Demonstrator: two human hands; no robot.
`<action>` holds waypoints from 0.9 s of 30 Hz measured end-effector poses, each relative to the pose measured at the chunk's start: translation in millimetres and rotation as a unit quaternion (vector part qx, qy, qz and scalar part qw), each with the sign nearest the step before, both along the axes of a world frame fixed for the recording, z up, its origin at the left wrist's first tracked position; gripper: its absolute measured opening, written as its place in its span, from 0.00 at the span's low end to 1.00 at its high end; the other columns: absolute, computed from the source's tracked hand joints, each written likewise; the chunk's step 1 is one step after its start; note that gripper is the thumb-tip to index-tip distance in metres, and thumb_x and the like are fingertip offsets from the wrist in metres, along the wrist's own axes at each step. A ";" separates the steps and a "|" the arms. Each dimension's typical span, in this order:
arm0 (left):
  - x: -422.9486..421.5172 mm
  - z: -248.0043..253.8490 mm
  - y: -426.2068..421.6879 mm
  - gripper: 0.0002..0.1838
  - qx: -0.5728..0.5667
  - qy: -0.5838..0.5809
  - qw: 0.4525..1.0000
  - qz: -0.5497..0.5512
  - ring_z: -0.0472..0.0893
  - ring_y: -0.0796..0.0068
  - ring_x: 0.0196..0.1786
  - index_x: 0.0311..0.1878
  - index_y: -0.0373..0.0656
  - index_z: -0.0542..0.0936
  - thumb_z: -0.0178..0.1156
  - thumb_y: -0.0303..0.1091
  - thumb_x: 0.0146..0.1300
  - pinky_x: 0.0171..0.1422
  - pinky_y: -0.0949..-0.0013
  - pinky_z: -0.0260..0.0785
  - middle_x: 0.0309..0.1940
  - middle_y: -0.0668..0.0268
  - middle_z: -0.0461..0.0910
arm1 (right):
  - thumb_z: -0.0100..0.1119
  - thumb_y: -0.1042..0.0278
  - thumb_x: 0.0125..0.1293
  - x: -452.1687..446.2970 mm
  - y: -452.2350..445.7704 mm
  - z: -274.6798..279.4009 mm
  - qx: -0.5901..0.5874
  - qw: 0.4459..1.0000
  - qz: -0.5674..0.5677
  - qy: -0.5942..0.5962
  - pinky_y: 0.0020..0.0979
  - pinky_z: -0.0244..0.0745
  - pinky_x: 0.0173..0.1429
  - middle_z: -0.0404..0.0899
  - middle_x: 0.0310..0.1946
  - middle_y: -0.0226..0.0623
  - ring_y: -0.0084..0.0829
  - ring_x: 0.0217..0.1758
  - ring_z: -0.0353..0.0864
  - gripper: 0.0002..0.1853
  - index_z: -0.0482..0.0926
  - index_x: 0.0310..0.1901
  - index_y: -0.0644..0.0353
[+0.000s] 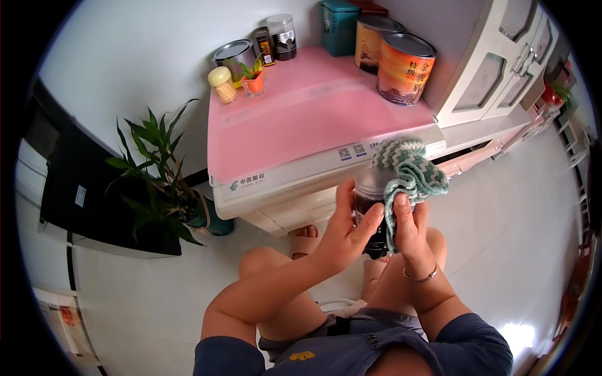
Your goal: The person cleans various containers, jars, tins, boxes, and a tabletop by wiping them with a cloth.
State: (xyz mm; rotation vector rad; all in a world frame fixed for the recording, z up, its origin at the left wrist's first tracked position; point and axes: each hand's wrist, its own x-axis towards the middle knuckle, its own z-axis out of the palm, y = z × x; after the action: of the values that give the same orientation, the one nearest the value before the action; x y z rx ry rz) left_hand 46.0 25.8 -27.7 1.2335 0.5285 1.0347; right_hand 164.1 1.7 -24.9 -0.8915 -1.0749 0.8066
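Observation:
A clear plastic jar (pixel 371 183) with dark contents and a dark label is held upright, slightly tilted, above my lap in front of the cabinet. My left hand (pixel 351 229) wraps round its left side, thumb across the front. In my right hand (pixel 411 229) is a green and white patterned cloth (pixel 411 169), bunched at the top and pressed against the jar's right side. The thumb of that hand lies over the cloth. The far side of the jar is hidden by the cloth and my fingers.
A pink cover (pixel 301 119) lies over the cabinet top. At its back stand an orange tin (pixel 406 69), a teal box (pixel 339 28), another jar (pixel 282 37), a toothpick holder (pixel 222 86) and a small potted plant (pixel 253 78). A leafy plant (pixel 157 144) stands at the left.

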 end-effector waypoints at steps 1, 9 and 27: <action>0.0 -2.5 1.1 0.28 -0.010 -0.006 1.000 -0.018 0.66 0.82 0.39 0.58 0.38 0.51 0.51 0.41 0.63 0.40 0.79 0.61 0.39 0.65 0.67 | 0.52 0.67 0.62 4.6 2.3 5.3 0.011 0.999 0.002 -0.042 0.22 0.66 0.42 0.73 0.35 0.29 0.18 0.37 0.68 0.13 0.69 0.44 0.65; -12.1 23.2 3.3 0.25 -0.050 0.030 0.989 -0.136 0.60 0.86 0.27 0.58 0.39 0.51 0.41 0.45 0.66 0.31 0.81 0.56 0.27 0.73 0.63 | 0.63 0.69 0.51 35.6 5.7 50.4 -0.090 0.980 0.173 -0.045 0.19 0.67 0.34 0.77 0.27 0.27 0.15 0.29 0.71 0.12 0.76 0.36 0.65; -17.7 18.2 17.6 0.22 -0.141 -0.060 0.978 -0.143 0.68 0.84 0.43 0.57 0.40 0.60 0.39 0.44 0.67 0.47 0.78 0.62 0.42 0.69 0.68 | 0.64 0.69 0.46 5.0 21.3 67.1 0.122 0.881 0.011 -0.456 0.31 0.71 0.32 0.76 0.26 0.41 0.42 0.26 0.74 0.10 0.77 0.30 0.63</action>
State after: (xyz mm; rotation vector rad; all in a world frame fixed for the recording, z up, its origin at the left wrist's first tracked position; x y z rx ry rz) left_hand 28.3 43.4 -9.5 0.9556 0.3759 0.7558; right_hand 169.0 23.0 42.2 -1.0630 -1.9615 0.2122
